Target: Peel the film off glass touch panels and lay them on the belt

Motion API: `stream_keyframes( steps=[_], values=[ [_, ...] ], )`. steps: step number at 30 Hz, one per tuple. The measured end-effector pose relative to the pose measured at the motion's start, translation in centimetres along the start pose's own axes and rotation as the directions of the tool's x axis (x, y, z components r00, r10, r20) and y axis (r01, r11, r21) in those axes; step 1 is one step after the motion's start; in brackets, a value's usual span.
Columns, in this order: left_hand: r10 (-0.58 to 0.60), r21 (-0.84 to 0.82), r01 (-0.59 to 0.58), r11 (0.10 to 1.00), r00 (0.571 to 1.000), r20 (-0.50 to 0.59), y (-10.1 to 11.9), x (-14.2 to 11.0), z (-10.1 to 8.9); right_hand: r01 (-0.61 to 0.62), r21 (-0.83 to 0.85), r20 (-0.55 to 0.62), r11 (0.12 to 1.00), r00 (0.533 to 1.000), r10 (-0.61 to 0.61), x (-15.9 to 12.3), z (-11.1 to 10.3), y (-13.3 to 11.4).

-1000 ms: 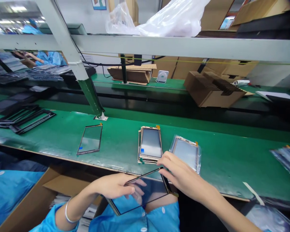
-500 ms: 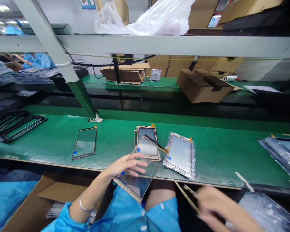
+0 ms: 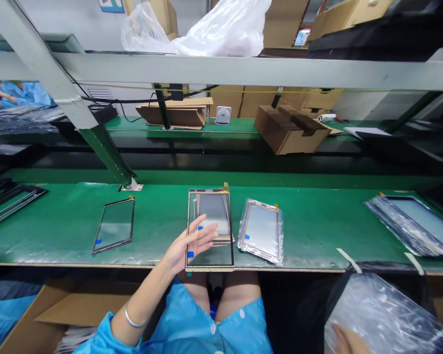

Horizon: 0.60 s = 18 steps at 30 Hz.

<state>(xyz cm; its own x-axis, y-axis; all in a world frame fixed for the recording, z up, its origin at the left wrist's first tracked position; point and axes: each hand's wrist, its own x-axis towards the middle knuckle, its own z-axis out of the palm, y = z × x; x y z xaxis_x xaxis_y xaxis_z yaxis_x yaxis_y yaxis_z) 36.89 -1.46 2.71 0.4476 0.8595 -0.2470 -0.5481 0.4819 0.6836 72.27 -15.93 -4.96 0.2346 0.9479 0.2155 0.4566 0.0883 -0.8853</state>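
My left hand (image 3: 192,243) holds a clear touch panel (image 3: 210,266) by its left side, fingers stretched across the glass. The panel has a black border, a blue tab and an orange flex tail at its top. It overlaps a small stack of similar panels (image 3: 226,241) on the green bench. My right hand (image 3: 350,340) is low at the right, cut off by the bottom edge, against a clear plastic bag (image 3: 380,305). Its fingers are mostly hidden, so what they hold cannot be seen.
A plastic-wrapped panel (image 3: 263,231) lies right of the stack, a bare panel (image 3: 114,226) to the left. Wrapped panels (image 3: 413,223) lie far right, black frames (image 3: 13,206) far left. A slanted post (image 3: 96,137) meets the bench. An open carton (image 3: 70,305) stands below.
The touch panel in my left hand has gone from tilted at the bench edge to upright over the stack. My right hand moved down and right to the plastic bag. The view shifted right.
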Motion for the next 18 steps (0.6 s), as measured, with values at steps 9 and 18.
stream_keyframes(
  steps=[9, 18],
  values=[
    [0.103, -0.085, -0.105, 0.991, 0.994, -0.023, -0.3, -2.5, 2.4, 0.104, 0.171, 0.159, 0.98, 0.978, -0.131, 3.8, 12.3, -11.5],
    [0.204, 0.019, -0.204, 0.979, 0.979, -0.018, -1.3, -2.3, 1.6, 0.279, 0.055, 0.211, 0.959, 0.935, -0.285, 4.2, 12.0, -12.0]
  ],
)
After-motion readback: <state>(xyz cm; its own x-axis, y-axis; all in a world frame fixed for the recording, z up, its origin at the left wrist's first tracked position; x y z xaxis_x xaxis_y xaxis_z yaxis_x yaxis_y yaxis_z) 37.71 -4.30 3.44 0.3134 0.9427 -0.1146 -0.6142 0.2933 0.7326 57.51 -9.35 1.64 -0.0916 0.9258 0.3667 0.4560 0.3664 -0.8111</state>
